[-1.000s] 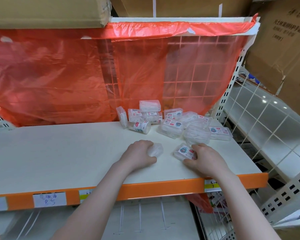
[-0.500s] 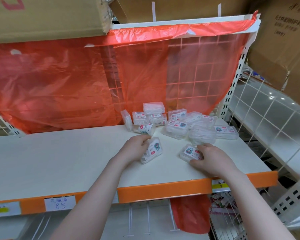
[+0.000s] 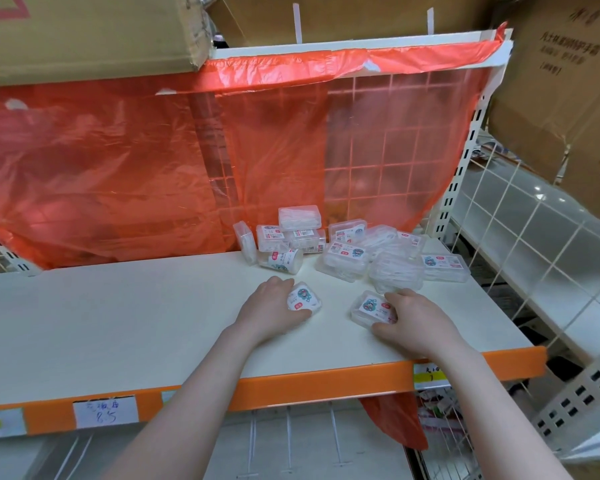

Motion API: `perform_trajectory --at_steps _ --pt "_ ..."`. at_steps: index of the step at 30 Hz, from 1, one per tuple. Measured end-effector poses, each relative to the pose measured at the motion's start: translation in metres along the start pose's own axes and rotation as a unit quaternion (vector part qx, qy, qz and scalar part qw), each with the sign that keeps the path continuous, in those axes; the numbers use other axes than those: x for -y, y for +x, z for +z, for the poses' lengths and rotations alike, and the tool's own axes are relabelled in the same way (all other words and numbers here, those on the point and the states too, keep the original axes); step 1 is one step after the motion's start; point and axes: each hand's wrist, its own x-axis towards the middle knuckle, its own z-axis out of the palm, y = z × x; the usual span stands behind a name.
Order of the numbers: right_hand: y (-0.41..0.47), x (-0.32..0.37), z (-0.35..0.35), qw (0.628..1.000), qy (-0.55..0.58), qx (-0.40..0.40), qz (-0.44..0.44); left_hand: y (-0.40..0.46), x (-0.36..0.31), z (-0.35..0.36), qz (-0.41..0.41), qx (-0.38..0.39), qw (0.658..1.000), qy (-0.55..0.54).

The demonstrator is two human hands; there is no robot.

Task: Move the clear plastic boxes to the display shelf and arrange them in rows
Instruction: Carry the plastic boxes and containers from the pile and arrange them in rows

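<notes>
**Two boxes held at the near edge, the heap waiting behind**

Nearest, the orange front edge of the display shelf (image 3: 291, 386) is seen, with a handwritten price label (image 3: 105, 411) fixed at its left. On the white shelf board just beyond, two clear plastic boxes are being handled side by side. The left box (image 3: 303, 296) lies label up under the left hand (image 3: 270, 308), whose fingers are curled round its left side, the thumb at its near edge. The right box (image 3: 373, 308) is gripped by the right hand (image 3: 414, 315), fingers over its far edge and thumb at its near corner. The two boxes are apart, with bare board between them.

Farther back, toward the right rear corner, the remaining boxes are left in a loose heap (image 3: 347, 247): some flat, some tilted on each other, one (image 3: 245, 241) stood on edge at the left, one perched on top. Behind them an orange plastic sheet (image 3: 118, 168) is hung across the wire back panel.

The step in hand is judged to be the start of a row near the front. Next, the two boxes would need to be squared and brought together, then further boxes drawn singly from the heap.
</notes>
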Motion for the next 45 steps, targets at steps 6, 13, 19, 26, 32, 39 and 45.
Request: perform_trajectory --at_steps 6,13,19,26,32,39,45 --pt "0.003 0.001 -0.002 1.0 0.008 0.012 0.0 0.003 -0.003 0.004 -0.013 -0.001 1.0 0.024" --pt "0.011 0.001 -0.002 0.999 -0.014 0.035 -0.018 0.007 -0.011 0.01 -0.042 -0.015 0.998 0.046" --pt "0.018 0.003 0.0 0.998 -0.036 0.025 -0.05 -0.006 -0.007 0.004 -0.065 -0.035 0.994 0.074" --pt "0.016 0.042 -0.005 0.991 -0.041 0.001 -0.124 -0.043 0.029 -0.021 -0.093 -0.047 0.989 0.105" --pt "0.004 0.111 -0.001 0.98 -0.023 0.001 -0.199 -0.097 0.076 -0.047 -0.131 -0.08 0.984 0.093" --pt "-0.031 0.229 0.022 0.967 0.001 0.008 -0.253 -0.191 0.165 -0.08 -0.181 -0.116 0.974 0.07" --pt "-0.069 0.347 0.058 0.962 0.02 0.002 -0.273 -0.28 0.265 -0.112 -0.218 -0.12 0.966 0.071"
